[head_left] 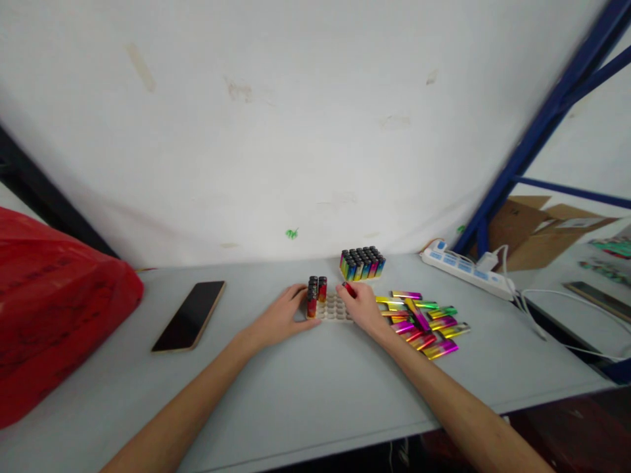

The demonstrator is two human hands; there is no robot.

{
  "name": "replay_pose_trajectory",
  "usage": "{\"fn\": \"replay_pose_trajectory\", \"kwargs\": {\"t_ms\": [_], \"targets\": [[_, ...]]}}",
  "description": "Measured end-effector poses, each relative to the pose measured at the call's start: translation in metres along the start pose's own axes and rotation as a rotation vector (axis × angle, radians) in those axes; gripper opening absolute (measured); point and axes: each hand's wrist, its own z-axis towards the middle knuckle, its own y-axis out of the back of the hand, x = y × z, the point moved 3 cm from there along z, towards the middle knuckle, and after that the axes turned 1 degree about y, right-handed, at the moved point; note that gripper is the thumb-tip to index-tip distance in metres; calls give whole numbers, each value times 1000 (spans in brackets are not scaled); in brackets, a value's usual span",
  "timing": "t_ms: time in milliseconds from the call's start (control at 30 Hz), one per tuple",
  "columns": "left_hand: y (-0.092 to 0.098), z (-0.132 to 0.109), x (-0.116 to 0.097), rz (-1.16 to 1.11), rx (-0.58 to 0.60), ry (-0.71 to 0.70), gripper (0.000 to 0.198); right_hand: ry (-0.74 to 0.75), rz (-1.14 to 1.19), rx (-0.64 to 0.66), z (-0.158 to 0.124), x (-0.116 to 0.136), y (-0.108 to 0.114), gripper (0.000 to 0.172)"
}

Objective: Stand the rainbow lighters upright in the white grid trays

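A pale tray (pixel 334 307) with rows of holes lies on the table. Several red lighters (pixel 312 303) with dark tops stand upright at its left end. My left hand (pixel 286 315) holds that end of the tray, thumb along the near side and fingers at the far side. Between the fingertips of my right hand (pixel 365 307) is a red lighter (pixel 349 290), tilted over the tray's right part. Beside my right wrist lies a loose pile of shiny lighters (pixel 419 322) in yellow, pink, green and red. The right hand covers the tray's right end.
Behind the tray, a block of upright multicoloured lighters (pixel 363 264) stands near the wall. A phone (pixel 190 315) and a red plastic bag (pixel 59 309) are at the left. At the right are a white power strip (pixel 466 269) with cables and a cardboard box (pixel 537 230) behind blue frame bars.
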Motion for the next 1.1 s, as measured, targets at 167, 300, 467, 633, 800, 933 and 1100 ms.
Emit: {"fn": "replay_pose_trajectory", "kwargs": {"t_ms": [167,300,467,633,800,933,1100], "targets": [[0,0,-2,1,11,0,74,22,-45,17,-1,2,-1,52],[2,0,-3,-5,14,-2,74,85,-82,86,-4,4,-4,53],[2,0,-4,-8,13,-5,73,274,-123,100,-7,8,-5,47],[2,0,-4,-21,14,-8,73,352,-239,189,-6,12,2,57],[2,0,-4,-17,2,-14,71,241,-287,218,-3,7,5,52],[1,1,-4,-12,7,-7,71,235,-340,256,-3,7,-2,38],[2,1,-5,-17,5,-16,68,295,-567,312,-8,19,-11,21]]}}
